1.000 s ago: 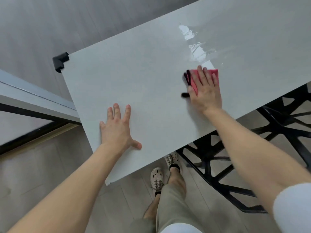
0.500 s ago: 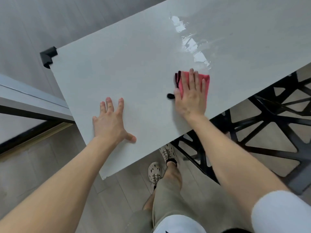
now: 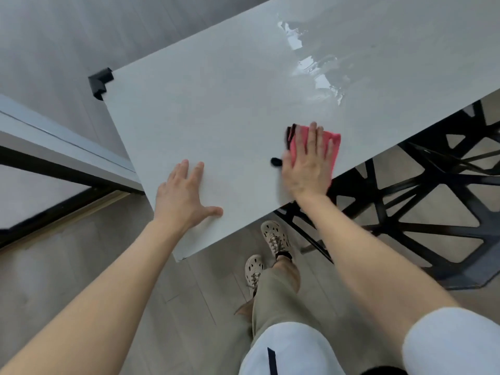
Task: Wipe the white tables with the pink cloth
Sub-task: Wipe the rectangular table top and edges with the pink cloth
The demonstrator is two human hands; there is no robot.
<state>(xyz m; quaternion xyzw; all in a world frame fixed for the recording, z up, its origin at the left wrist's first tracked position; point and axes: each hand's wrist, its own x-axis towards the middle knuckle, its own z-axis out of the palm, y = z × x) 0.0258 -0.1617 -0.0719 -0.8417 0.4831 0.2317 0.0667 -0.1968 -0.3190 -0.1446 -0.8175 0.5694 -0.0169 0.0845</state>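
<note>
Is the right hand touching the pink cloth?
Touching. The head view shows the right hand lying flat on the pink cloth, pressing it onto the white table.

Right hand (image 3: 307, 169) slides pink cloth (image 3: 335, 143) nearer, from beside the wet streaks (image 3: 322, 77) to the table's (image 3: 216, 104) near edge.

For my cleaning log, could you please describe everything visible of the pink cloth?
The pink cloth is folded fabric with black trim at its left edge and a black loop. It lies flat on the white table near the person's edge. The right hand presses it with straight fingers, covering most of it.
</note>
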